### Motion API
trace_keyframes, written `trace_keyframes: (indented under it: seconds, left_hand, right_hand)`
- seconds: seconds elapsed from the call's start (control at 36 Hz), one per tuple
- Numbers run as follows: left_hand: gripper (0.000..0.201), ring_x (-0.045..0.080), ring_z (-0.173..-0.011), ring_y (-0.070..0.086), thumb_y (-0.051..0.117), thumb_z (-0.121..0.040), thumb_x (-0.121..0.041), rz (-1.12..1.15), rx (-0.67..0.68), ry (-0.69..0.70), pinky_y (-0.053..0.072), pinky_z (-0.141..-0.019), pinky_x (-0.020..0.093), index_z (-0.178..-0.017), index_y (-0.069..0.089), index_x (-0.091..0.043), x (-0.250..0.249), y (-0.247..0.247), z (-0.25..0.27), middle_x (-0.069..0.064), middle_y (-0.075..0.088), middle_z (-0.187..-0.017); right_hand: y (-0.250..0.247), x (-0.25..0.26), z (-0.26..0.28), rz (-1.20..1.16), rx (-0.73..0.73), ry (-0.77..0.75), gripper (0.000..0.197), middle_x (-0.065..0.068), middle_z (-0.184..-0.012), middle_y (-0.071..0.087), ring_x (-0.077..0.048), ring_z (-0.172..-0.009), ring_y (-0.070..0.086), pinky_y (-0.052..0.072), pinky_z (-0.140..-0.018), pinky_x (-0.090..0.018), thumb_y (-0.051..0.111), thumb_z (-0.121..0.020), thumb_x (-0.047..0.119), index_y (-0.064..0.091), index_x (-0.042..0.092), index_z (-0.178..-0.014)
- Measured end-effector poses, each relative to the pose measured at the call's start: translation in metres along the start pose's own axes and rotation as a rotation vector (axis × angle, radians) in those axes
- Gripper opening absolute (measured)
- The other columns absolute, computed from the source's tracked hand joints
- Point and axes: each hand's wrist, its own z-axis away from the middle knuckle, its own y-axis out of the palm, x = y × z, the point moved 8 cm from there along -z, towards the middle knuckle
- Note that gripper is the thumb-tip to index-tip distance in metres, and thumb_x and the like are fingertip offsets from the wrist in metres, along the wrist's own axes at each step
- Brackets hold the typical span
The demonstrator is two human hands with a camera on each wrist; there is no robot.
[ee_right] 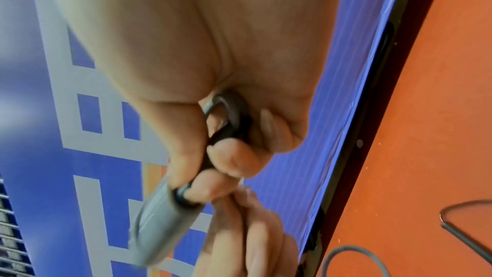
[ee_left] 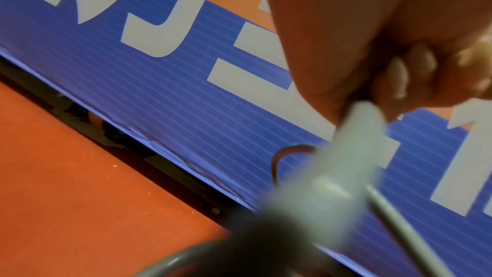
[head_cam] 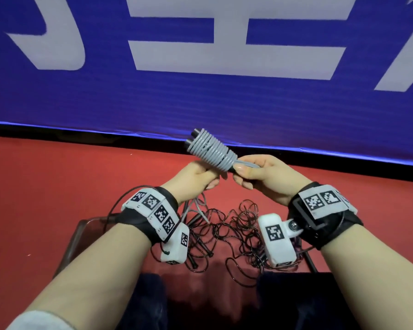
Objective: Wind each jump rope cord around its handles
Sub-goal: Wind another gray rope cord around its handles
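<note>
The grey jump rope (head_cam: 209, 151) is held in the air above the red floor (head_cam: 57, 186), in front of a blue banner (head_cam: 200, 103). Its grey cord is coiled in tight, even turns around two dark handles laid side by side, whose black ends poke out at the far tip. The bundle's long axis slants from the hands up, away and to the left. The left hand (head_cam: 196, 178) grips its near end with curled fingers; the right hand (head_cam: 262, 173) pinches the loose grey cord end beside the coil. A tangle of thin dark ropes (head_cam: 227, 232) lies on the floor below.
</note>
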Motion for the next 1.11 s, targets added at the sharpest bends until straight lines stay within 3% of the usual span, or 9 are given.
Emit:
trace_keyframes:
  seconds: [0.14,0.33,0.47,0.56,0.69,0.81,0.89,1.0,1.11]
  left_hand:
    - [0.032,-0.001,-0.042,0.037,0.04,-0.102,-0.02,0.003,-0.099,0.048,0.03,-0.047,0.011,-0.074,0.054,-0.012,-0.011,0.007,-0.003,-0.01,0.043,-0.054]
    - [0.03,-0.003,-0.045,0.043,0.045,-0.1,-0.022,-0.07,-0.188,0.069,0.031,-0.05,0.01,-0.073,0.058,-0.015,-0.017,0.008,0.0,-0.01,0.047,-0.055]
    - [0.033,0.01,-0.047,0.043,0.047,-0.099,-0.025,-0.132,-0.224,0.054,0.034,-0.051,0.025,-0.069,0.057,-0.018,-0.018,0.008,0.005,-0.002,0.048,-0.056]
    - [0.033,0.006,-0.042,0.041,0.049,-0.097,-0.025,-0.247,-0.256,0.044,0.032,-0.05,0.027,-0.071,0.059,-0.008,-0.02,0.005,0.006,-0.008,0.042,-0.05]
    - [0.028,0.028,-0.067,0.054,0.05,-0.096,-0.029,-0.538,-0.201,0.057,0.043,-0.062,0.036,-0.08,0.062,-0.01,-0.021,0.012,0.01,0.003,0.055,-0.065]
    - [0.024,0.028,-0.072,0.055,0.045,-0.098,-0.03,-0.739,-0.107,0.088,0.034,-0.059,0.033,-0.081,0.051,-0.015,-0.024,0.022,0.011,-0.004,0.045,-0.065]
    - [0.019,0.03,-0.085,0.058,0.039,-0.102,-0.028,-0.935,0.008,0.12,0.034,-0.063,0.033,-0.088,0.046,-0.015,-0.023,0.032,0.01,0.003,0.054,-0.083]
    - [0.016,0.028,-0.093,0.061,0.043,-0.1,-0.015,-1.124,0.103,0.197,0.041,-0.066,0.035,-0.11,0.055,-0.014,-0.022,0.04,0.012,0.004,0.063,-0.101]
    - [0.013,0.021,-0.095,0.058,0.046,-0.101,-0.02,-1.178,0.099,0.256,0.034,-0.063,0.032,-0.106,0.058,-0.019,-0.026,0.033,0.011,-0.003,0.057,-0.096]
  right_hand:
    - [-0.011,-0.006,-0.005,-0.002,-0.205,0.04,0.016,-0.003,-0.067,0.056,-0.008,-0.051,0.044,0.035,-0.05,-0.017,0.052,-0.096,0.007,0.062,0.005,-0.084]
    - [-0.02,-0.009,-0.004,0.027,-0.323,0.064,0.02,-0.002,-0.064,0.057,-0.008,-0.049,0.042,0.031,-0.047,-0.019,0.052,-0.097,0.006,0.061,0.008,-0.079]
    - [-0.035,-0.012,-0.004,0.072,-0.445,0.085,0.017,-0.001,-0.061,0.057,-0.008,-0.046,0.041,0.032,-0.044,-0.019,0.054,-0.097,0.008,0.059,0.008,-0.081]
    - [-0.04,-0.014,-0.006,0.182,-0.478,0.099,0.016,-0.004,-0.061,0.056,-0.008,-0.043,0.041,0.031,-0.042,-0.021,0.056,-0.096,0.009,0.057,0.009,-0.08]
    - [-0.051,-0.02,-0.008,0.611,-0.555,0.17,0.018,0.0,-0.063,0.06,-0.013,-0.053,0.048,0.037,-0.054,-0.026,0.065,-0.09,0.021,0.061,0.014,-0.074]
    - [-0.043,-0.02,-0.006,0.909,-0.516,0.195,0.012,-0.004,-0.081,0.064,-0.022,-0.075,0.06,0.043,-0.065,-0.027,0.062,-0.092,0.025,0.064,0.013,-0.094]
    - [-0.036,-0.024,-0.008,1.048,-0.468,0.221,0.017,-0.01,-0.094,0.066,-0.028,-0.089,0.061,0.043,-0.074,-0.028,0.06,-0.093,0.024,0.066,0.01,-0.101]
    - [-0.032,-0.035,-0.01,1.174,-0.351,0.329,0.013,-0.012,-0.094,0.063,-0.03,-0.083,0.057,0.041,-0.069,-0.028,0.058,-0.092,0.021,0.064,0.009,-0.095]
    - [-0.022,-0.043,-0.01,1.224,-0.201,0.379,0.014,-0.013,-0.099,0.067,-0.028,-0.083,0.057,0.041,-0.068,-0.029,0.06,-0.091,0.017,0.066,0.01,-0.101]
